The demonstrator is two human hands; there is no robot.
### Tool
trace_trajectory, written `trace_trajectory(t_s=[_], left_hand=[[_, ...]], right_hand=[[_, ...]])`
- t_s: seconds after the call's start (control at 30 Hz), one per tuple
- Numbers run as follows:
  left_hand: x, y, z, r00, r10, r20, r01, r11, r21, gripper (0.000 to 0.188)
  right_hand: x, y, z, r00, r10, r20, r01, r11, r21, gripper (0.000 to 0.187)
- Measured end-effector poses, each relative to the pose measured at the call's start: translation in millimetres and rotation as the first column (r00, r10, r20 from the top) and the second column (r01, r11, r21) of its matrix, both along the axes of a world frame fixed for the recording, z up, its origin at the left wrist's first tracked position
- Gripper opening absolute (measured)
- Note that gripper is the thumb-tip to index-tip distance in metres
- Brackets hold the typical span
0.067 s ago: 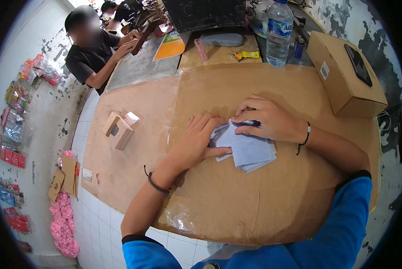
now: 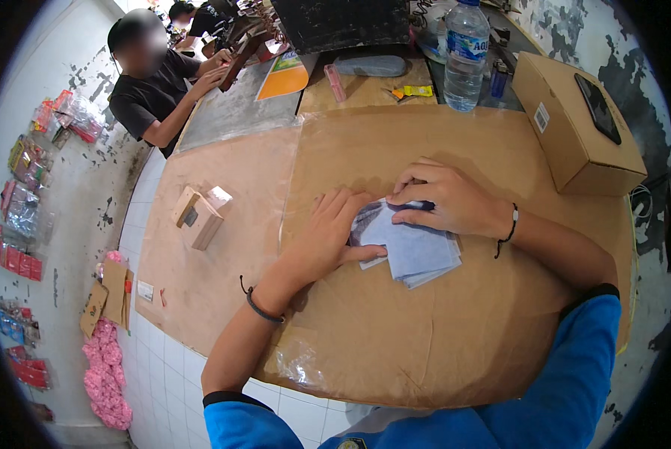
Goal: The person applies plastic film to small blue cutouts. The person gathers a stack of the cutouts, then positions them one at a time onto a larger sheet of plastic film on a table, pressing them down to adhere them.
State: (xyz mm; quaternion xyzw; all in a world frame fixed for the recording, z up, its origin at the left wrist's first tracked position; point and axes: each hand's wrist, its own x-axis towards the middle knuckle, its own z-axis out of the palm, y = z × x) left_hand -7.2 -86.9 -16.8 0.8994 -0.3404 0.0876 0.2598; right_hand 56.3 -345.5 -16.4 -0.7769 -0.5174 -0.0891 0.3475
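A small stack of thin, pale blue-white sheets lies on the brown-covered table in front of me. The sheets overlap unevenly, and whether they are paper or cloth is unclear. My left hand rests along their left side, fingers stretched out and thumb on the lower left part. From the right, my right hand pinches the upper edge between thumb and fingers, with a dark gap under its curled fingers. A darker, see-through patch shows on the stack beside the left fingers.
Left of my hands stands a small wooden block piece. A water bottle and a lighter stand at the back right. A phone lies on a cardboard box. Another person works at the far left.
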Motion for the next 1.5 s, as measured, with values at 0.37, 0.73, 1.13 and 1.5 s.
trace_trajectory(t_s=[0.37,0.73,1.13,1.5], left_hand=[[0,0,0,1.0,0.021,0.001,-0.021,0.998,0.053,0.076],[25,37,2,0.902,-0.299,-0.311,0.221,0.939,-0.264,0.078],[23,38,8,0.917,-0.223,-0.331,0.176,0.971,-0.165,0.075],[4,18,15,0.993,-0.055,-0.104,0.054,0.998,-0.01,0.099]], right_hand=[[1,1,0,0.998,0.043,0.054,-0.044,0.999,0.011,0.021],[-5,4,3,0.995,0.094,0.045,-0.094,0.996,0.004,0.017],[-6,3,8,0.997,0.045,0.065,-0.043,0.998,-0.037,0.024],[15,-10,29,0.982,-0.041,-0.183,0.02,0.993,-0.117,0.048]])
